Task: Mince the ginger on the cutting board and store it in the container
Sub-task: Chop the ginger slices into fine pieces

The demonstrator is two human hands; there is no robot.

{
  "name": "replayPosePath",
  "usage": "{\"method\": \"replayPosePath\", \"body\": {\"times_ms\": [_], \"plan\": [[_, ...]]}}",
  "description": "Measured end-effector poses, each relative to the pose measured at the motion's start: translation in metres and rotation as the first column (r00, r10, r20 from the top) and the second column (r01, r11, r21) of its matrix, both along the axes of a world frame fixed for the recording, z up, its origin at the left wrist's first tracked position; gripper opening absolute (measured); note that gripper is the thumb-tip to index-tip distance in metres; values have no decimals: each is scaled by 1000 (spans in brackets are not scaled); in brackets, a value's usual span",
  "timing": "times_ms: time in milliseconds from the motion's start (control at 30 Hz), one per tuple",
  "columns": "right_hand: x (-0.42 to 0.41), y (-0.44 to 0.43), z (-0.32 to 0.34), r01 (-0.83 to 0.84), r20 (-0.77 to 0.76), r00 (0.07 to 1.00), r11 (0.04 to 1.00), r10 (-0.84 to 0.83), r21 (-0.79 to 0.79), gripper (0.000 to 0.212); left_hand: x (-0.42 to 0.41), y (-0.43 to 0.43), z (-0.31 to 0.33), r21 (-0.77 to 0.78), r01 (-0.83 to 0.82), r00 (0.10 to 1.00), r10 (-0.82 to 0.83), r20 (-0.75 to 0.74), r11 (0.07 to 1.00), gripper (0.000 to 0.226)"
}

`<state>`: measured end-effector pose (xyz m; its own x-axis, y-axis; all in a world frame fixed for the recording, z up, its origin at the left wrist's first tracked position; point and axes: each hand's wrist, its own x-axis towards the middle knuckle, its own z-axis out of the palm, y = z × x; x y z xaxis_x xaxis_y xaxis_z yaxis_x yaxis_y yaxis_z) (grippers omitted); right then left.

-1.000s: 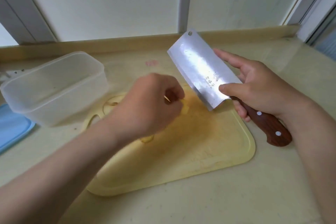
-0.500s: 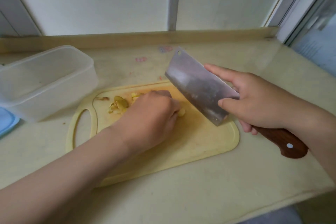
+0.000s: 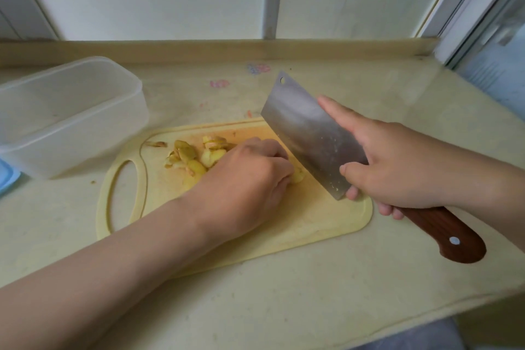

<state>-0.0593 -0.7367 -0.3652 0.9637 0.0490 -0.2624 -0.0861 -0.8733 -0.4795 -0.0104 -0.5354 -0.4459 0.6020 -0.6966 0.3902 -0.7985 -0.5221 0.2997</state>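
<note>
- Ginger [image 3: 196, 159] = thin slices in a loose heap on the cutting board [image 3: 312, 216], on the board's left half, just by its handle hole. Not minced yet, I think.
- Left hand [image 3: 247, 176]: fingers curled down over the heap's right side, holding ginger flat on the board. One pale bit pokes out by the knuckles.
- Right hand [image 3: 397, 162]: wrapped tight on the cleaver [image 3: 306, 133] where blade meets wood handle. Pointer finger lies straight along the blade's top, thumb on the flat side.
- Cleaver's long way: handle end points to the near right corner of the counter [image 3: 284, 293], hole end points to the far edge. Sharp edge faces left, twd the left hand, v. close to its knuckles. Blade leans over a bit. Can't tell if the edge touches the board.
- Board's long way: left to right across the counter's middle, hole end twd the container [image 3: 71, 113].
- Container: by the counter's far left side, no lid on, near the board's left end. Blue lid [image 3: 7, 179] lies at the left edge.
- Step now, my guess: chop the slices small.
- To do it well: tuck fingertips back, knuckles fwd as a wall for the blade. Stand the blade up straight. Make small chops and slide the left hand back bit by bit. Then push the bits together w/ the blade and chop crossways.
- Knuckles sit so near the edge, so go slow.
</note>
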Motion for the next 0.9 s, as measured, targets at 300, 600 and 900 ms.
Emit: {"method": "replayPosePath", "body": {"times_ms": [300, 600, 900], "plan": [[-19, 2, -7, -11, 157, 987, 999, 19, -48, 96, -1, 10, -4, 126, 176, 974, -191, 124, 976, 36], [-18, 4, -2, -44, 110, 992, 987, 62, -153, 93, -3, 11, -2, 192, 144, 977, -171, 131, 971, 45], [-24, 1, 5, -49, 22, 998, 981, 55, -187, 94, -2, 12, -2, 240, 125, 979, -159, 128, 963, 48]]}}
